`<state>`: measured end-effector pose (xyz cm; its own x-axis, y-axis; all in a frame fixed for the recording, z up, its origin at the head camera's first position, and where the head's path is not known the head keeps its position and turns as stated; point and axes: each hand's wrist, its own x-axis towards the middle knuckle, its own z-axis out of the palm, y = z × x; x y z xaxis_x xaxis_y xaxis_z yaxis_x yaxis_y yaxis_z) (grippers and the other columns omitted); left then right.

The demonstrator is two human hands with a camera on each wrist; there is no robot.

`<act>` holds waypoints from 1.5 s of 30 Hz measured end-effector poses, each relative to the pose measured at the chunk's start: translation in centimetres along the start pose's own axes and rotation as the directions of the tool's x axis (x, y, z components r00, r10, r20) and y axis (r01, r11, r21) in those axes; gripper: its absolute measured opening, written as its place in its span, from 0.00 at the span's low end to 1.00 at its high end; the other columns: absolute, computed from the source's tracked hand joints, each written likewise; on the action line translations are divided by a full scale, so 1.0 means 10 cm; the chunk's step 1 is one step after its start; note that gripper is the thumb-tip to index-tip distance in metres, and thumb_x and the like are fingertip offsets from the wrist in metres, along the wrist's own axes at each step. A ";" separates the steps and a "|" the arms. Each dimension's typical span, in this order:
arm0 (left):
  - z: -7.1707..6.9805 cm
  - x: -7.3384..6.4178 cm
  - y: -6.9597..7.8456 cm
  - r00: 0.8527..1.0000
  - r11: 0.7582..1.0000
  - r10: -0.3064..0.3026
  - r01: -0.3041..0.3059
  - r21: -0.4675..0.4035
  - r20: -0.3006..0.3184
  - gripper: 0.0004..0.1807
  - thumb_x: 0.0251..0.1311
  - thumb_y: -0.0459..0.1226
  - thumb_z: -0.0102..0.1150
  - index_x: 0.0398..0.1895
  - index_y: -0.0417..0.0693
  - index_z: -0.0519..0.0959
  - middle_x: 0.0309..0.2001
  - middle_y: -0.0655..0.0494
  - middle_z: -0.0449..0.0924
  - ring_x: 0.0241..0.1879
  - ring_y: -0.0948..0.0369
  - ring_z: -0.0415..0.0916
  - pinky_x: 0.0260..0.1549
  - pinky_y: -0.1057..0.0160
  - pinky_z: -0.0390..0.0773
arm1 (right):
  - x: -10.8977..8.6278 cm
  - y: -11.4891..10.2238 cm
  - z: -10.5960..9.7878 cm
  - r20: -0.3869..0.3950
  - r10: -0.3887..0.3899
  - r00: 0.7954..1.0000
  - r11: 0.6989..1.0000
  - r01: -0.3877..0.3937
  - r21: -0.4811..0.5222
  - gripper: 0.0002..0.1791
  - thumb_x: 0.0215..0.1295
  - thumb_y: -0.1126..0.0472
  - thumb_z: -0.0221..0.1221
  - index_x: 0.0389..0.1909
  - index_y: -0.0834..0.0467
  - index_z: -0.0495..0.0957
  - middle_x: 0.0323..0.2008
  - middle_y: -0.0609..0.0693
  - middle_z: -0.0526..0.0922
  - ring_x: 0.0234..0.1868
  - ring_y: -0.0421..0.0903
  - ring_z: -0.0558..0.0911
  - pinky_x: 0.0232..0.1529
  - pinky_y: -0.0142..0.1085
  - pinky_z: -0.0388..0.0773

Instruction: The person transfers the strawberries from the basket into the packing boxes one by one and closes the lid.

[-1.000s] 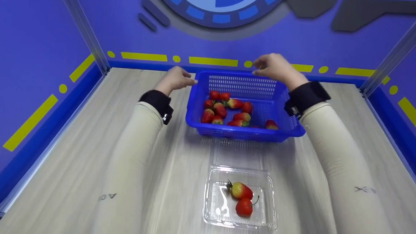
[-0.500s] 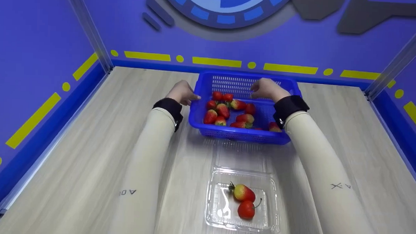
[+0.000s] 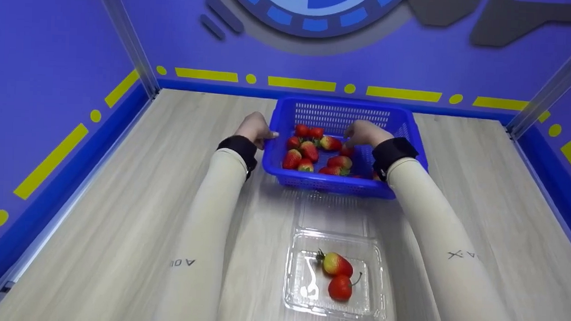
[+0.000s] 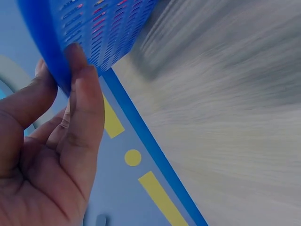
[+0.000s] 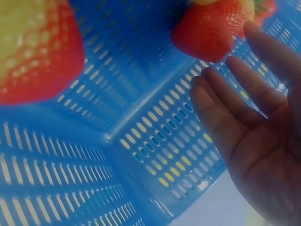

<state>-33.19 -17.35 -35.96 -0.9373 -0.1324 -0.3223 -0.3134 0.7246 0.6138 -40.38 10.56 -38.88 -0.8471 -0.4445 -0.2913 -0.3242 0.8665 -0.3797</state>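
A blue perforated plastic basket (image 3: 320,177) stands on the table with several red strawberries (image 3: 308,152) inside, mostly on its left side. My left hand (image 3: 254,127) pinches the basket's left rim; in the left wrist view the thumb is on one side of the rim and the fingers (image 4: 84,94) are on the other. Inside the basket hovers my right hand (image 3: 366,133), above a strawberry (image 3: 346,151). The right wrist view shows its fingers (image 5: 209,106) extended beside a red strawberry (image 5: 204,33), not wrapped round it.
In front of the basket lies an open clear plastic clamshell box (image 3: 300,275). It holds a yellow-red strawberry (image 3: 337,264) and a red round fruit (image 3: 340,288) with a thin stem. Blue walls (image 3: 317,62) enclose the wooden table (image 3: 147,184) at back and sides.
My right hand has come down from above the basket's back rim to the strawberries inside. My left hand has moved from beside the basket onto its left rim and taken hold.
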 end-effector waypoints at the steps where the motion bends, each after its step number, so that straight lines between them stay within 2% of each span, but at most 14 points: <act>1: 0.01 0.00 0.00 1.000 1.000 -0.004 0.004 -0.004 0.006 0.19 0.67 0.37 0.65 0.48 0.25 0.82 0.11 0.55 0.70 0.08 0.65 0.70 0.10 0.72 0.75 | 0.00 0.02 0.02 0.008 0.004 1.000 1.000 -0.004 -0.002 0.22 0.66 0.63 0.64 0.57 0.72 0.80 0.59 0.70 0.81 0.61 0.65 0.79 0.67 0.55 0.76; 7: 0.03 0.00 0.01 1.000 1.000 -0.016 0.016 -0.015 0.002 0.19 0.67 0.36 0.65 0.50 0.24 0.80 0.14 0.54 0.70 0.07 0.66 0.70 0.11 0.72 0.76 | 0.00 0.03 0.07 0.008 -0.022 1.000 0.999 0.023 -0.027 0.16 0.63 0.65 0.64 0.49 0.71 0.84 0.50 0.67 0.87 0.43 0.54 0.80 0.52 0.47 0.81; 10: 0.02 0.01 0.01 1.000 1.000 -0.011 0.011 -0.014 -0.005 0.19 0.67 0.36 0.65 0.51 0.24 0.80 0.14 0.54 0.71 0.06 0.66 0.70 0.16 0.69 0.82 | 0.01 0.00 0.07 0.026 -0.035 0.999 0.998 0.036 -0.045 0.15 0.63 0.65 0.64 0.46 0.71 0.85 0.44 0.64 0.88 0.38 0.50 0.78 0.45 0.42 0.79; 14: 0.02 0.01 0.01 1.000 1.000 -0.006 0.006 -0.029 0.004 0.20 0.66 0.35 0.66 0.51 0.23 0.80 0.15 0.52 0.72 0.06 0.66 0.70 0.23 0.65 0.87 | 0.05 -0.01 0.09 0.073 -0.024 0.997 0.998 0.029 -0.063 0.13 0.66 0.63 0.62 0.45 0.70 0.83 0.36 0.57 0.84 0.35 0.46 0.75 0.40 0.36 0.75; 18: 0.04 0.01 0.02 1.000 0.999 -0.001 0.002 -0.035 0.013 0.20 0.67 0.34 0.65 0.51 0.23 0.79 0.18 0.50 0.74 0.07 0.65 0.70 0.16 0.69 0.82 | 0.08 -0.01 0.14 0.099 -0.017 0.995 0.997 0.025 -0.077 0.10 0.68 0.62 0.62 0.39 0.67 0.80 0.29 0.50 0.76 0.33 0.45 0.72 0.35 0.33 0.68; 19: 0.04 0.00 0.02 1.000 0.999 -0.002 0.003 -0.039 0.015 0.19 0.67 0.34 0.65 0.52 0.23 0.79 0.19 0.50 0.74 0.07 0.65 0.70 0.19 0.67 0.85 | 0.08 -0.01 0.15 0.101 -0.016 0.995 0.997 0.025 -0.079 0.09 0.68 0.62 0.62 0.37 0.66 0.79 0.28 0.49 0.75 0.32 0.45 0.71 0.34 0.32 0.67; 27: 0.04 0.00 0.01 1.000 0.999 -0.012 0.012 -0.051 0.012 0.19 0.68 0.34 0.64 0.52 0.23 0.79 0.18 0.51 0.73 0.08 0.65 0.70 0.11 0.71 0.78 | 0.10 -0.04 0.17 0.087 0.002 0.996 0.998 0.003 -0.057 0.09 0.65 0.65 0.62 0.40 0.69 0.81 0.26 0.48 0.74 0.30 0.43 0.71 0.31 0.30 0.67; 29: 0.03 0.00 0.00 1.000 0.998 -0.016 0.016 -0.061 0.013 0.19 0.67 0.34 0.64 0.52 0.23 0.79 0.18 0.52 0.72 0.08 0.65 0.70 0.14 0.69 0.81 | 0.11 -0.04 0.15 0.089 -0.001 0.996 0.999 0.004 -0.044 0.08 0.64 0.66 0.62 0.40 0.69 0.81 0.26 0.47 0.74 0.30 0.43 0.71 0.30 0.29 0.67; 32: 0.03 0.00 0.01 1.000 0.998 -0.019 0.021 -0.067 0.019 0.19 0.68 0.35 0.64 0.52 0.24 0.80 0.16 0.54 0.72 0.09 0.65 0.71 0.27 0.63 0.89 | 0.12 -0.02 0.13 0.083 0.002 0.997 1.000 0.000 -0.027 0.10 0.64 0.67 0.61 0.42 0.69 0.82 0.28 0.49 0.77 0.31 0.43 0.73 0.31 0.29 0.69; 36: 0.03 0.00 0.02 1.000 0.997 -0.015 0.017 -0.077 0.024 0.19 0.68 0.35 0.64 0.52 0.24 0.79 0.14 0.55 0.72 0.08 0.66 0.72 0.38 0.59 0.90 | 0.12 0.00 0.10 0.035 -0.005 0.999 1.000 0.006 -0.014 0.11 0.63 0.67 0.61 0.43 0.70 0.81 0.31 0.52 0.80 0.32 0.44 0.74 0.33 0.30 0.71; 40: 0.02 0.01 0.01 1.000 0.996 -0.011 0.012 -0.085 0.013 0.19 0.67 0.34 0.65 0.52 0.23 0.79 0.14 0.54 0.71 0.07 0.66 0.72 0.25 0.64 0.88 | 0.09 0.02 0.08 0.001 -0.018 1.000 1.000 0.018 0.025 0.23 0.62 0.67 0.61 0.58 0.72 0.77 0.46 0.66 0.84 0.43 0.55 0.81 0.49 0.41 0.82; 42: 0.03 0.01 -0.01 1.000 0.996 -0.008 0.008 -0.093 0.005 0.20 0.67 0.35 0.65 0.52 0.23 0.79 0.15 0.54 0.71 0.07 0.66 0.71 0.17 0.68 0.84 | 0.07 0.05 0.07 -0.017 -0.013 1.000 0.999 0.014 0.048 0.30 0.62 0.67 0.62 0.65 0.74 0.70 0.56 0.71 0.80 0.53 0.61 0.80 0.60 0.48 0.80; 43: 0.03 0.00 -0.02 1.000 0.995 -0.006 0.006 -0.096 -0.002 0.20 0.67 0.35 0.65 0.51 0.23 0.79 0.15 0.54 0.71 0.07 0.66 0.71 0.14 0.70 0.81 | 0.06 0.06 0.07 -0.027 -0.009 1.000 0.998 0.010 0.065 0.33 0.62 0.67 0.63 0.66 0.74 0.68 0.57 0.72 0.79 0.56 0.62 0.79 0.63 0.50 0.78; 45: 0.02 -0.01 -0.06 1.000 0.993 -0.001 0.000 -0.117 -0.007 0.18 0.67 0.35 0.66 0.48 0.24 0.80 0.15 0.55 0.71 0.08 0.66 0.71 0.11 0.72 0.77 | 0.05 0.08 0.08 -0.052 -0.004 0.999 0.996 0.008 0.088 0.28 0.61 0.66 0.64 0.59 0.74 0.71 0.49 0.69 0.82 0.50 0.60 0.80 0.59 0.48 0.80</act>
<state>-32.87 -17.57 -36.44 -0.9380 -0.1377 -0.3181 -0.3293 0.6403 0.6939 -40.77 10.87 -40.06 -0.8666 -0.4352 -0.2441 -0.2925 0.8393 -0.4582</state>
